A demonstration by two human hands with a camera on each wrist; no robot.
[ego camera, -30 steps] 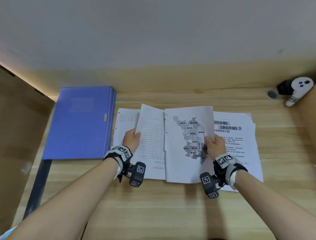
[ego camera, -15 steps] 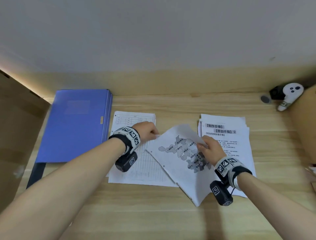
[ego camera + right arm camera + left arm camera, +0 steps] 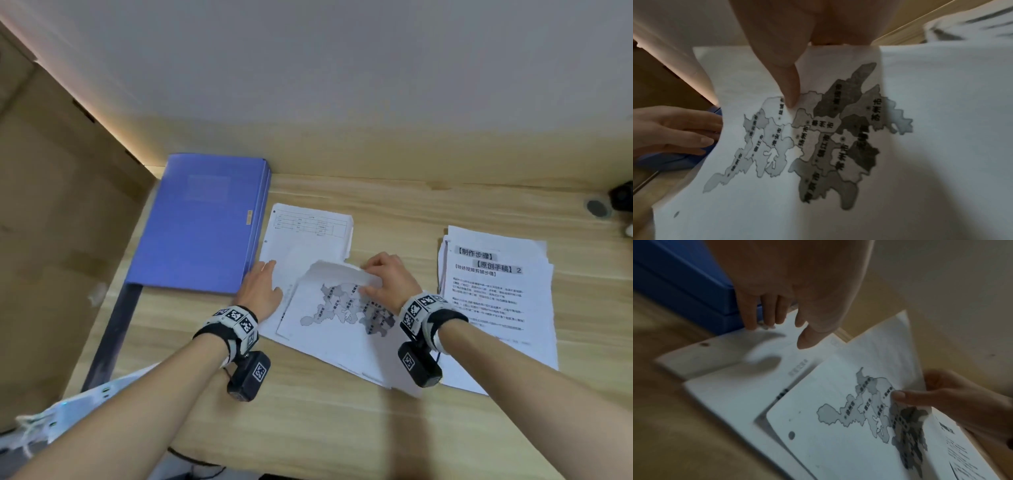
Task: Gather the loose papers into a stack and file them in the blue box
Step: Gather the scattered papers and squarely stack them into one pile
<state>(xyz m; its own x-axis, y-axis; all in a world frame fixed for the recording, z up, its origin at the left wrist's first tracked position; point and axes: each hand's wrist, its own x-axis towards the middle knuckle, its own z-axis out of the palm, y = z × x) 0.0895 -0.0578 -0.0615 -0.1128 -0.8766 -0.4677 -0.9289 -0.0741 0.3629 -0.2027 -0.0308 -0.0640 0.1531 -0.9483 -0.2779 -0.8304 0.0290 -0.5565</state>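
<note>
A sheet printed with a grey map [image 3: 337, 310] [image 3: 849, 415] [image 3: 818, 142] lies askew over a table-form sheet [image 3: 308, 233] [image 3: 731, 373] on the wooden desk. My right hand [image 3: 383, 277] [image 3: 941, 395] pinches the map sheet's far edge, thumb on top [image 3: 785, 78], bending it upward. My left hand [image 3: 262, 286] [image 3: 674, 129] rests with straight fingers [image 3: 764, 311] on the table-form sheet, beside the blue box [image 3: 205, 222] [image 3: 684, 280], which lies shut and flat at the left. A stack of text pages [image 3: 496, 301] sits at the right.
A cardboard wall [image 3: 58, 222] borders the desk on the left and a pale wall runs along the back. A dark round object [image 3: 596, 206] and a black item [image 3: 621, 195] sit at the far right corner. Bare desk wood [image 3: 342, 421] lies in front.
The map sheet has slid left over the table-form sheet, carried by my right hand. My left hand moved back to that sheet's left edge by the blue box.
</note>
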